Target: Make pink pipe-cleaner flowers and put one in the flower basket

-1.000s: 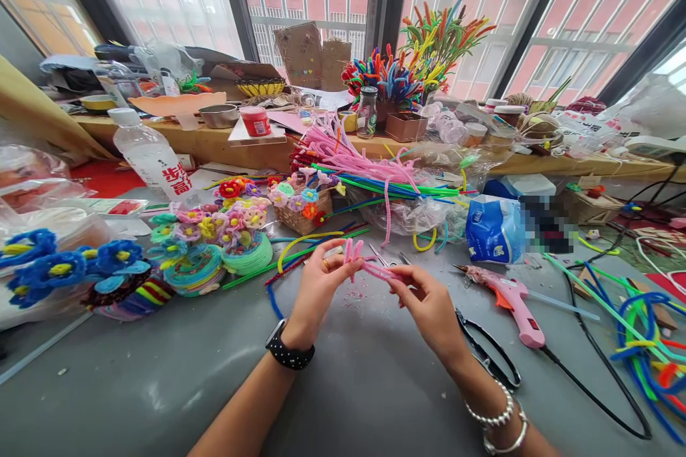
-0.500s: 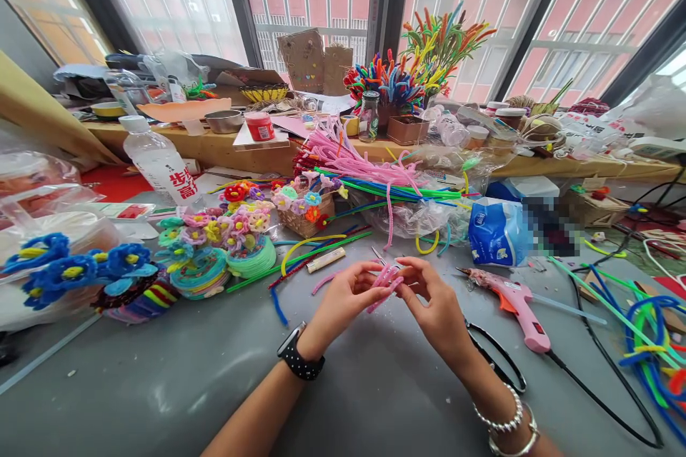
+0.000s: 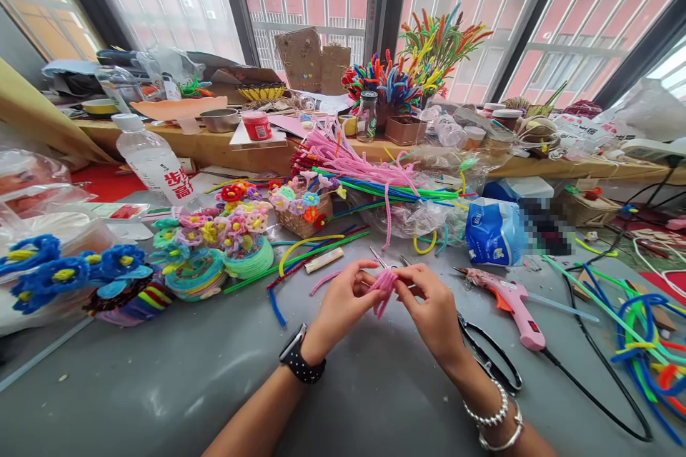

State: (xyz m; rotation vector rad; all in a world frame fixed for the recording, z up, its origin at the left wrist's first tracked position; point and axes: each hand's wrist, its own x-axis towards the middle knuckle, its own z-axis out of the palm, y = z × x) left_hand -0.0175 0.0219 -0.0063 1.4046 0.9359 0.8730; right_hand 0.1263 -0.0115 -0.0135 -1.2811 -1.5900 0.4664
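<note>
While both hands meet over the table (image 3: 161, 385), left hand (image 3: 343, 303) and right hand (image 3: 431, 310) pinching one pink stem (image 3: 384, 288), scissors (image 3: 490, 360) just right.

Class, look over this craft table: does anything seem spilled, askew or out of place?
Small pink scraps are scattered on the grey table beneath both hands, which hold a pink pipe cleaner. Otherwise only clutter.

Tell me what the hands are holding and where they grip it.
Both hands pinch one folded pink pipe cleaner: left hand at its left side, right hand at its right.
</note>
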